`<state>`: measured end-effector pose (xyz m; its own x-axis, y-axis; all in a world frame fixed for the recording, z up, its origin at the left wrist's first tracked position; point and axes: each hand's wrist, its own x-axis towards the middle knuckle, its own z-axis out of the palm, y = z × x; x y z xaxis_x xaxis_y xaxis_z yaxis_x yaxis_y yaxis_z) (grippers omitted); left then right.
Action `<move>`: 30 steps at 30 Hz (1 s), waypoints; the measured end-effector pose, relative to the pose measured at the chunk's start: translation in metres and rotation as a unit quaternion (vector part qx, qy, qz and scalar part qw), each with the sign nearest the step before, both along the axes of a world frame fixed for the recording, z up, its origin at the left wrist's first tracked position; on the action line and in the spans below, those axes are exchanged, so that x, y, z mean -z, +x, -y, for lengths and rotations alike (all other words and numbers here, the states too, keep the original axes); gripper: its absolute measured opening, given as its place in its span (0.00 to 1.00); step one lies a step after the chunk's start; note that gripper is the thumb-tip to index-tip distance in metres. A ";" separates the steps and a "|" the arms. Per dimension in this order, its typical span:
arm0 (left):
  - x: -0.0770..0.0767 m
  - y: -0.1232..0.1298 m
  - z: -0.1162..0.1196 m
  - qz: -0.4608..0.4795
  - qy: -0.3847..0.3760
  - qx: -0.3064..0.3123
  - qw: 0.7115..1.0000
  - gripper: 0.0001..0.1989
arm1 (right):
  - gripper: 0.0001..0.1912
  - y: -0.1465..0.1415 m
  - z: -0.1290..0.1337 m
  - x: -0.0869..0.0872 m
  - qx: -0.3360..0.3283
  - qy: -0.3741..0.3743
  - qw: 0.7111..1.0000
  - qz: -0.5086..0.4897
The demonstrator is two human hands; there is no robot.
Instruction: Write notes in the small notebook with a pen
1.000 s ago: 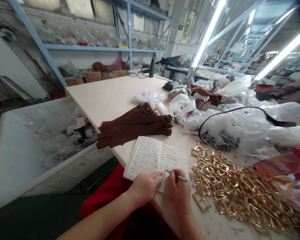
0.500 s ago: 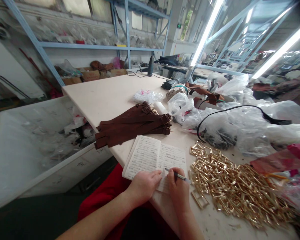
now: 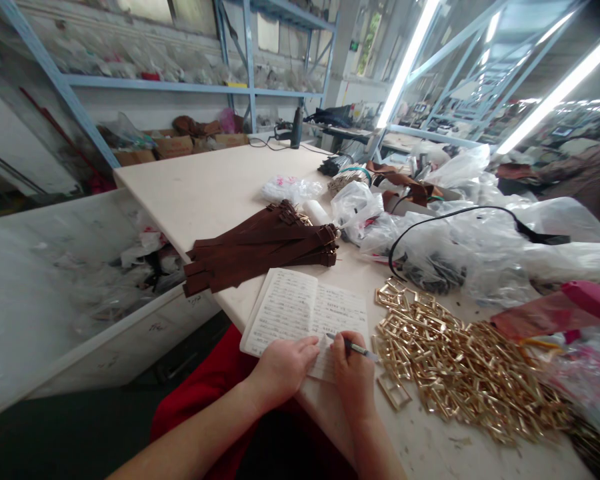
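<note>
One pen, likely light and stiff, is best pinched near its tip, as my right hand does. My left hand rests loosely on the soft-looking notebook.

Head view turned slightly right, notebook shifted left in frame; co-worker's sleeve showing more

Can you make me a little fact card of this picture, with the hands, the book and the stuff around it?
Left hand: resting on the notebook
Right hand: holding a pen
Notebook: open, handwriting on both pages
Right of notebook: piled gold frames
Beyond notebook: brown straps
Behind frames: plastic bags
Left of table: white bin
</note>
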<state>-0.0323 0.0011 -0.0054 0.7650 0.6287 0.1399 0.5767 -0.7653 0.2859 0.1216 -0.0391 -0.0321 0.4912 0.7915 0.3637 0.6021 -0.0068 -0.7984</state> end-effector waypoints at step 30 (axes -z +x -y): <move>-0.002 0.000 0.001 0.007 0.011 0.000 1.000 0.12 | 0.15 0.002 0.001 -0.002 0.033 0.013 0.987 -0.155</move>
<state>-0.0324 -0.0001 -0.0030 0.7633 0.6246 0.1651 0.5721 -0.7722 0.2766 0.1237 -0.0401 -0.0299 0.6324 0.7462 0.2079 0.3271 -0.0141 -0.9449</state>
